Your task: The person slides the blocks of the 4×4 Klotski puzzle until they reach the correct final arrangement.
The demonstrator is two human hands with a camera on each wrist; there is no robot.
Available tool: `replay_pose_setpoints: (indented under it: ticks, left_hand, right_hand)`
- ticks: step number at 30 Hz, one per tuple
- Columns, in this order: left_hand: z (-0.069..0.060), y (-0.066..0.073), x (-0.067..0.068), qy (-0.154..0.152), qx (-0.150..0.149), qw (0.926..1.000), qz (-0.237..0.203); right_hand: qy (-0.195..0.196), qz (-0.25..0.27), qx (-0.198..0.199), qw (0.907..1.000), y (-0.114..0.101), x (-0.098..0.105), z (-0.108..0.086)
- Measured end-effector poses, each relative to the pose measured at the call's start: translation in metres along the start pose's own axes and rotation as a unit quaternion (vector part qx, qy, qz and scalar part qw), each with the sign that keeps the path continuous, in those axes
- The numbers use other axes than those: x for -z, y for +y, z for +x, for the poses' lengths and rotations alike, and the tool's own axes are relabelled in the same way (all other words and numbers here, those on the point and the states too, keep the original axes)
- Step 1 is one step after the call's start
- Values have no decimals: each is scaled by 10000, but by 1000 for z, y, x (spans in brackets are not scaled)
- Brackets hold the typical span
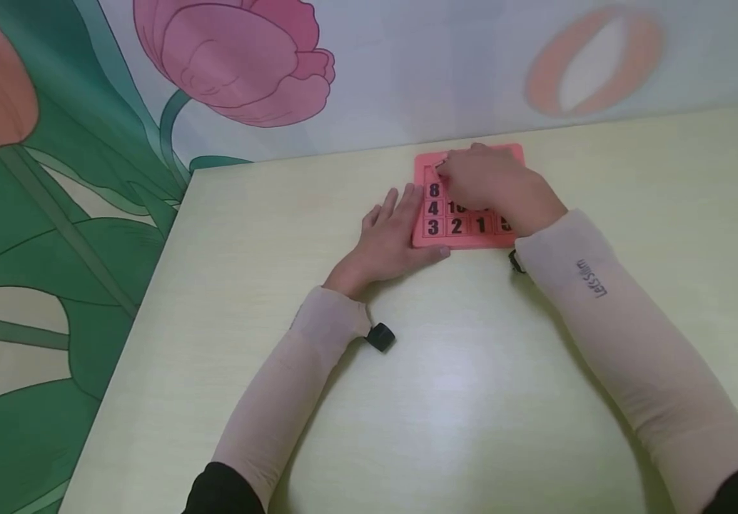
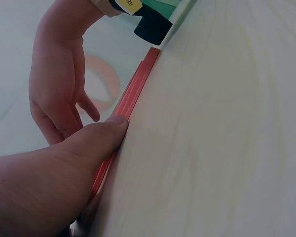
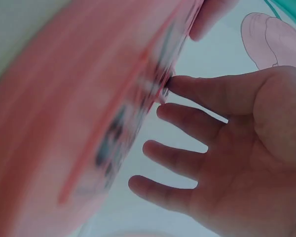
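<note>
At left, the left hand lies beside a pink number board, its fingers straight and slightly spread along the left side and its thumb against the near edge; it braces the board without closing around it. The board lies on the pale table near the far edge, to the right of the left palm and beneath the right hand. Its number tiles show 3, 2, 1, 5 in the nearest row. At right, the right hand covers the upper part, thumb tip at the tile face and three other fingers extended apart; whether a tile is pinched cannot be told.
</note>
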State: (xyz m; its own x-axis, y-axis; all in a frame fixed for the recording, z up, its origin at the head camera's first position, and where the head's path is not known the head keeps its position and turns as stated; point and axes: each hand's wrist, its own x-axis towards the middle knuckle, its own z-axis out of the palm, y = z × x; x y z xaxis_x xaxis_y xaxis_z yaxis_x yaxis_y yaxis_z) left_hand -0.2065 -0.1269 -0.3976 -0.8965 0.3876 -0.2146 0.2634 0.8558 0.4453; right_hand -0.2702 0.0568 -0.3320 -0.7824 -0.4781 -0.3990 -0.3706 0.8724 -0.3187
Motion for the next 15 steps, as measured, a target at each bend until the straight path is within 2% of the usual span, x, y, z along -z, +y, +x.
replay_pose_setpoints:
  ticks: [6,11,15]
  left_hand:
    - [1,1,-2,6,-18,10000,2]
    - [1,0,-2,10,-23,10000,27]
    - [0,0,-1,43,-10,10000,86]
  right_hand:
    - [-126,390,89,9991,-1,1,3]
    - [-164,397,87,9990,-3,1,5]
    - [-161,139,137,9997,-8,1,7]
